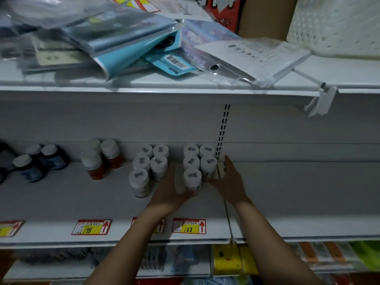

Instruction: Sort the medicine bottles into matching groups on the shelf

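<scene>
On the white middle shelf [61,202] stand four groups of white-capped medicine bottles. Dark blue-labelled bottles [30,167] are at the left, then orange bottles [95,165]. A cluster of pale bottles [144,167] comes after them, and a second pale cluster [197,161] stands by the slotted upright. My left hand [170,190] cups the left side of that right cluster, its fingers against the front bottle [192,179]. My right hand [228,179] presses flat against the cluster's right side. Neither hand lifts a bottle.
Red and yellow price tags [189,226] line the shelf's front edge. The shelf above holds a loose pile of plastic-wrapped packets [131,42], a cardboard box and a white basket [337,23]. A slotted upright [223,130] divides the bays. Coloured goods sit on the shelf below.
</scene>
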The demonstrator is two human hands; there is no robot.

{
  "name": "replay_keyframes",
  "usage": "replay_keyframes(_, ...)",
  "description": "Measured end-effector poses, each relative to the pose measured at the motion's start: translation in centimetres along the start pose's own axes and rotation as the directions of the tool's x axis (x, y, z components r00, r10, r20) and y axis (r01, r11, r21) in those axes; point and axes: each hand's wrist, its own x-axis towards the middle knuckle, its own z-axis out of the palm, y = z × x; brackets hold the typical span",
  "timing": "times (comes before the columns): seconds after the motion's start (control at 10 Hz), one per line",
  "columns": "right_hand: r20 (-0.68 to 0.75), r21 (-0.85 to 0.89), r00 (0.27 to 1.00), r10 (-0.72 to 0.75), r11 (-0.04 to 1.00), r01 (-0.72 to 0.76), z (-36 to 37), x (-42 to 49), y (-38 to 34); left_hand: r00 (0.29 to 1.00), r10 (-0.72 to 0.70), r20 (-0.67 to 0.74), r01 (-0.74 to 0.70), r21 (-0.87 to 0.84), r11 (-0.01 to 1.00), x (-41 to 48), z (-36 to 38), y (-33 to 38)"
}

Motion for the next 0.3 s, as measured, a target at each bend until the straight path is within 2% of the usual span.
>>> replay_keyframes(0.2, -0.096, 0.086, 0.995, 0.014, 0.996, -0.006, -1.5, -4.5, -1.7, 0.959, 0.243, -0.144, -0.232, 0.091, 0.968, -2.0, -1.2, 2.2)
replay_keyframes(0.3, -0.192, 0.134, 0.981, -0.027, 0.990, 0.054, -2.9, -7.6, -2.5, 0.941, 0.306, -0.147, -0.305, 0.029, 0.952, -2.9, -0.9, 3.4)
